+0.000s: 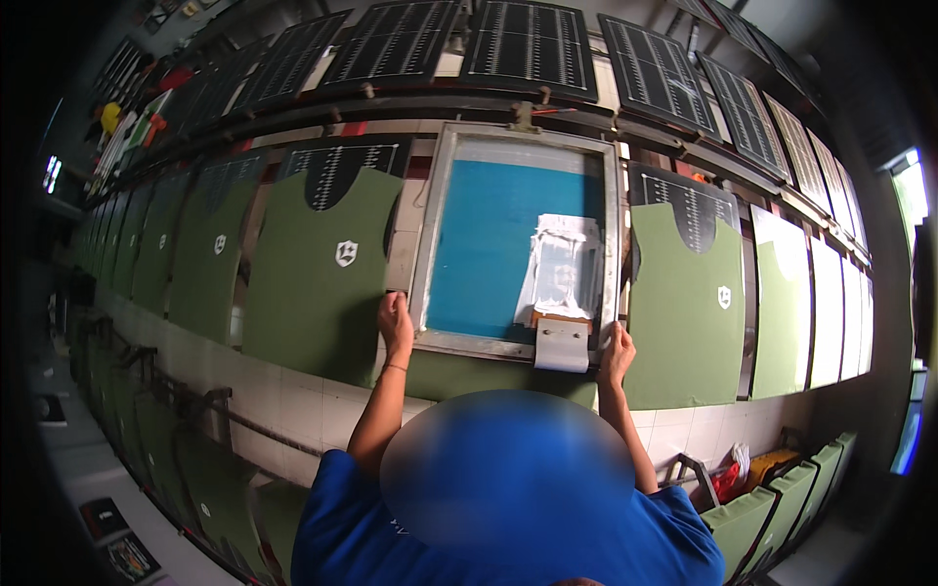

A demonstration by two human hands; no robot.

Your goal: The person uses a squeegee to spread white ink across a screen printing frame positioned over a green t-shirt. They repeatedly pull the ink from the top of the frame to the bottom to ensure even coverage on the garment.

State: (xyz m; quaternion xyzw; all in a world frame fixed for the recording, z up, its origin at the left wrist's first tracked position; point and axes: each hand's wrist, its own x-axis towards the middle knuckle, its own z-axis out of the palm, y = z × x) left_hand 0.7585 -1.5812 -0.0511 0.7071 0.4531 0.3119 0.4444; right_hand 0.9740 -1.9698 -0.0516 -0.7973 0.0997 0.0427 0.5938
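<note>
The left hand [397, 327] and right hand [616, 354] pinch opposite sides of the screen frame [474, 343] between them. Just left of the right hand, 1 squeegee [562, 347] overhangs the near rim. Green panels [322, 283] flank both hands; 1 more [469, 377], apparently cloth too, is mostly hidden beneath the frame. Far left, shadow blurs the row.

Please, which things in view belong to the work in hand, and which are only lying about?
Belonging to the work:
metal frame
blue screen inside it
white paint on the screen
scraper
green cloth under the frame

Seemingly just lying about:
red bundle, lower right
yellow bundle beside it
dark cards, lower left
</note>
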